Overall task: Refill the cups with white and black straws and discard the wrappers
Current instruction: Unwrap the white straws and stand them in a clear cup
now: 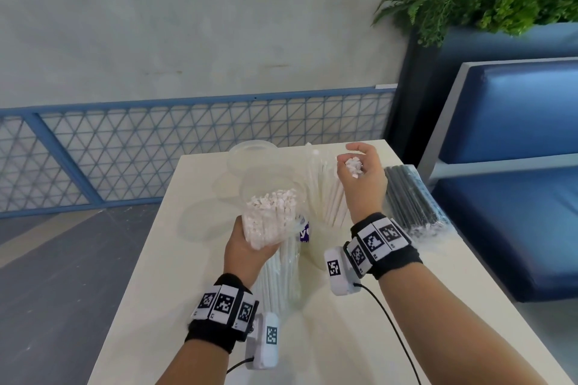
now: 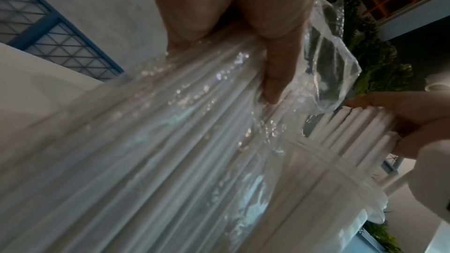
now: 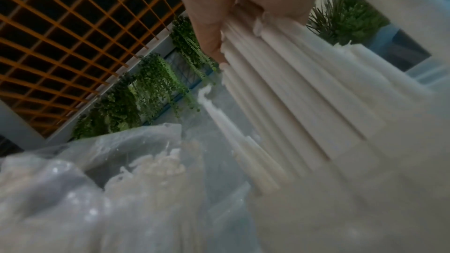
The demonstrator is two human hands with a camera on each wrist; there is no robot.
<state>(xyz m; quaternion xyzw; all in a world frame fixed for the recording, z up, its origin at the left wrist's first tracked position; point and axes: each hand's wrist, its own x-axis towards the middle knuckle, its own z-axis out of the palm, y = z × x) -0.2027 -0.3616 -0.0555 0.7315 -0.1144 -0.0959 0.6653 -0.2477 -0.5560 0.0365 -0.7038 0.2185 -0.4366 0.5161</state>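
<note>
The left hand (image 1: 247, 247) holds a clear plastic pack of white straws (image 1: 272, 219). Its fingers (image 2: 275, 76) curl around the crinkly wrapper, and the pack stands almost straight up, open end on top. The right hand (image 1: 362, 178) is curled around a smaller bunch of white straws (image 1: 353, 166). This bunch also points up and down. Its tops stick out above the fist, and the long part hangs down below the hand toward a cup (image 1: 322, 247) on the surface (image 1: 194, 259).

The main thing to watch is how the bunch lines up with the cup. The straws stand tall, and the cup's mouth sits right under them, so I think the right hand only needs to lower them and let go. The right hand is the nearer one to that cup. The pack in the left hand is just beside it, on the left.

A pack of black straws (image 1: 413, 200) lies flat on the surface, to the right of the right wrist, not opened yet as far as I can tell. More clear cups (image 1: 250, 153) stand behind, near the far edge.
</note>
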